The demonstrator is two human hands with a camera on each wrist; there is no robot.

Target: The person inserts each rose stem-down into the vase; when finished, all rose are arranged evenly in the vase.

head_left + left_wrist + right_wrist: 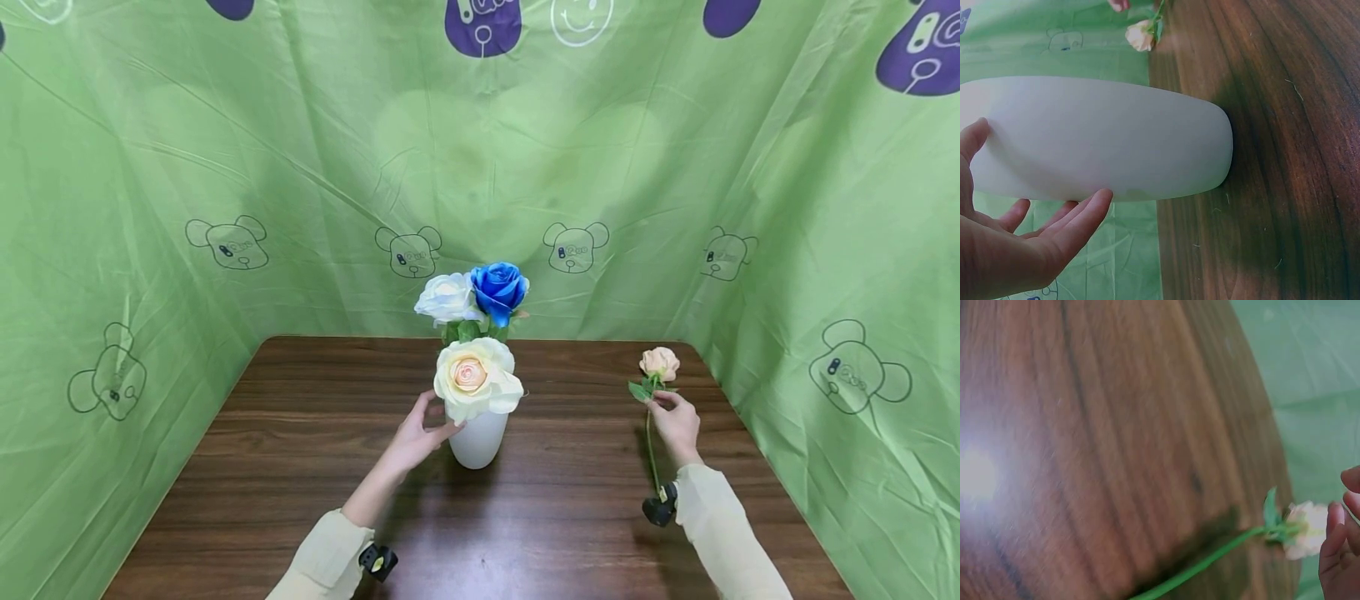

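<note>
A tall white vase [478, 442] stands upright on the table, with a large cream rose [468, 379], a pale blue-white rose [446, 298] and a deep blue rose [501, 290] in it. My left hand [408, 437] is at the vase's left side, thumb and fairly straight fingers spread about its wall [1097, 144]. On the right lies a small peach rose [660, 364] with a green stem [1210, 559] and leaves. Over its upper stem hovers my right hand [678, 427], fingers loosely bent; in the left wrist view it appears apart from the flower.
The dark wooden table [300, 433] has rounded back corners. Green curtain cloth [330, 208] printed with bear faces surrounds it at the back and both sides. A black wrist camera [660, 505] on the right sleeve overlaps the lower stem.
</note>
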